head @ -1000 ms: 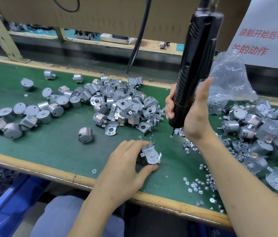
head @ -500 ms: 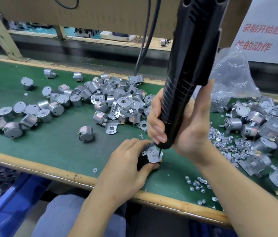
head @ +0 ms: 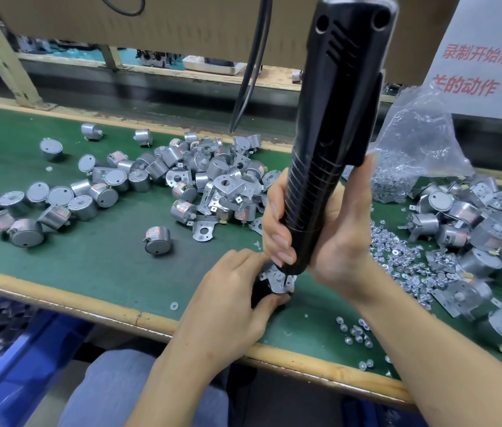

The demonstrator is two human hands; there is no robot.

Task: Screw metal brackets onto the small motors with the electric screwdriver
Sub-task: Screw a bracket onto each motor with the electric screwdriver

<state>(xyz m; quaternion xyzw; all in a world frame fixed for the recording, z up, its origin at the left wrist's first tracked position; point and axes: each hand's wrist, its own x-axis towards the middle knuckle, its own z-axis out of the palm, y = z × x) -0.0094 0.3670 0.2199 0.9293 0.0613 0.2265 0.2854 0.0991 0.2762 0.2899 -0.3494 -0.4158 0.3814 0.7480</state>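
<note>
the left hand (head: 228,306) is clenched around a small motor (head: 259,292), thumb on the near side and fingers on the far side, so most of the body is hidden in the grip; the metal bracket (head: 276,278) sits on top of it, facing up just beyond the thumb tip. the right hand (head: 333,238), just above and to the right of the left, grasps the lower barrel of the black electric screwdriver (head: 333,134), which stands steeply with its top leaning away; the bit tip touches the bracket's right part. beyond the left hand lies a pile of motors and brackets (head: 212,186); to the right of the right hand are loose screws (head: 397,263) on the green table (head: 89,266)
</note>
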